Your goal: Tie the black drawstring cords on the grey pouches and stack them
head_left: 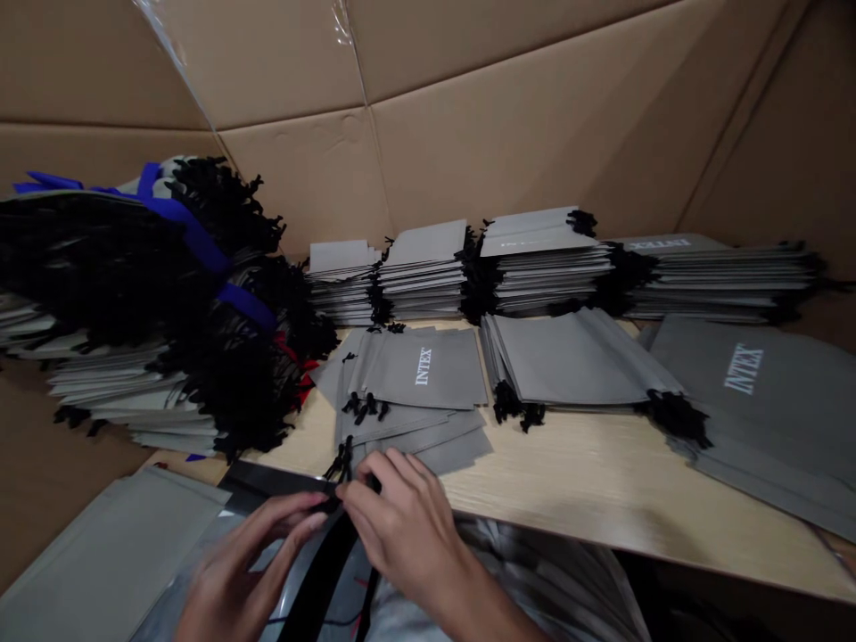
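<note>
Both hands meet at the table's front edge, over a black drawstring cord [340,460] at the corner of a grey drawstring bag. My left hand [251,553] is closed in a pinch, thumb and forefinger on a dark end of the cord. Right beside it, my right hand [407,522] also pinches the cord, its fingers curled and partly hiding it. Several loose grey bags [461,441] lie fanned out just beyond my fingers. On top of them rests a grey bag printed INTEX [451,366], with knotted black cords at its corner.
Stacks of grey bags [428,276] line the cardboard wall [481,125]. To the left rises a tall bundled pile [134,392] with blue straps [187,227]. More grey bags [568,357] lie on the pale wooden table [568,473]. Flat grey sheets [107,553] sit at lower left.
</note>
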Available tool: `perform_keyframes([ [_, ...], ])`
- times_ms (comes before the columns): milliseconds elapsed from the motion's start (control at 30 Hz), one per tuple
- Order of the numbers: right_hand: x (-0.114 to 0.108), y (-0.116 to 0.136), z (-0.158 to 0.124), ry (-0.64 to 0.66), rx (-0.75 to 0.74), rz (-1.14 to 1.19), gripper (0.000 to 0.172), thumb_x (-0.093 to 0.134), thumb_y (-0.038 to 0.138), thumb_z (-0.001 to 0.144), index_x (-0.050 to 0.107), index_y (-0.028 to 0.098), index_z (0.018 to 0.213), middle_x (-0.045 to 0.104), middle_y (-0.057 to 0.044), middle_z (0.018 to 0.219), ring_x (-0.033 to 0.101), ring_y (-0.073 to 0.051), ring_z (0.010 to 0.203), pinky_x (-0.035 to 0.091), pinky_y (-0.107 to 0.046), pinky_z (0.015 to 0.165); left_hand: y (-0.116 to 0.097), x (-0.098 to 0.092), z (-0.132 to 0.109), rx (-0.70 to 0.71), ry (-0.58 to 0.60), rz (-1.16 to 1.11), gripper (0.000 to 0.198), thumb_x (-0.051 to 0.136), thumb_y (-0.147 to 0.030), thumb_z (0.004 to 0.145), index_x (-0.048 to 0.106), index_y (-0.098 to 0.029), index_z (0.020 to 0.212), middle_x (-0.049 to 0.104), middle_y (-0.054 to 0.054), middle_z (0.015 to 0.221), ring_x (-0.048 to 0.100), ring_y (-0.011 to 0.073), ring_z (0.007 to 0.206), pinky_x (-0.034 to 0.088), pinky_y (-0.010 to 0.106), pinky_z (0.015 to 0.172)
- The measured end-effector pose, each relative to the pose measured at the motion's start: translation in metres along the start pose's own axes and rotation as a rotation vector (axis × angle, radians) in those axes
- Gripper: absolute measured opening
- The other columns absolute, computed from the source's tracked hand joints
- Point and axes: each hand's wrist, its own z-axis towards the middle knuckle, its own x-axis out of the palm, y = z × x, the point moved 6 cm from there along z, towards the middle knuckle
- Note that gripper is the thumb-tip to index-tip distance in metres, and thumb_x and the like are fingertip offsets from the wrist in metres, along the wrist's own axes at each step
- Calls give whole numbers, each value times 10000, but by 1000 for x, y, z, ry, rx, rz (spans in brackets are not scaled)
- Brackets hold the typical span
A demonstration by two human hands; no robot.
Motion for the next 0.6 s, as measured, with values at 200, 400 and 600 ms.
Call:
perform_keyframes([
  [200,-2,1,1,-6,7,17,112,740,169,1028,667,252,1004,694,1,1006,617,-204,909,415,-341,746,-26,-7,7,279,-13,179,176,728,-429,1079,793,-306,1186,897,-26,1009,879,152,824,662,136,871],
  [400,-5,0,0,-34,33,47,96,715,171,1044,671,254,1025,692,1,1010,624,-211,917,426,-354,753,-28,-10,4,244,11,264,140,716,-398,1085,770,-307,1176,887,-35,994,872,149,817,657,143,831],
  [600,-3,-2,-3,-47,41,103,115,718,162,1045,698,256,1108,711,-7,1015,648,-216,935,456,-350,781,-26,-8,4,198,-30,236,163,706,-435,1083,788,-297,1117,885,-34,956,871,154,791,673,146,777],
])
